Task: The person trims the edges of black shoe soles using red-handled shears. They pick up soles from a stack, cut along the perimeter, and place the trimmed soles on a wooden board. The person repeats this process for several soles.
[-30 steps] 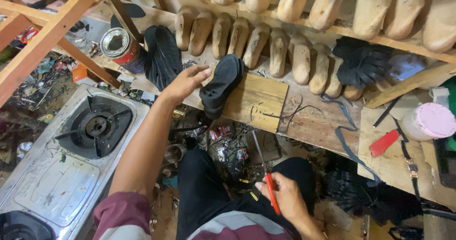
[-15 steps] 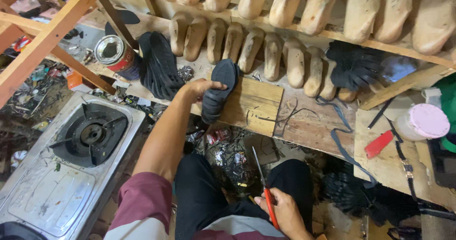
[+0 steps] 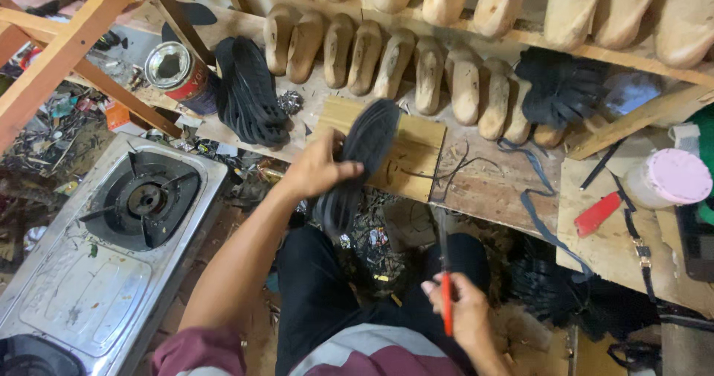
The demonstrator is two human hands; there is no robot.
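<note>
Black sole pinched in left fingers; right fingers apparently grip red-handled tool.

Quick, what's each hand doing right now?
Left hand: closed on a black shoe sole.
Right hand: closed on a red-handled tool.

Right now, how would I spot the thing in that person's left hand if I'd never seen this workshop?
Start at the long wooden shelf lined with pale wooden shoe lasts. In front of it lies a small light wood board, and over its left edge the left hand grips a black rubber shoe sole. Unlike the stacked black soles nearby, it is single and lifted.
</note>
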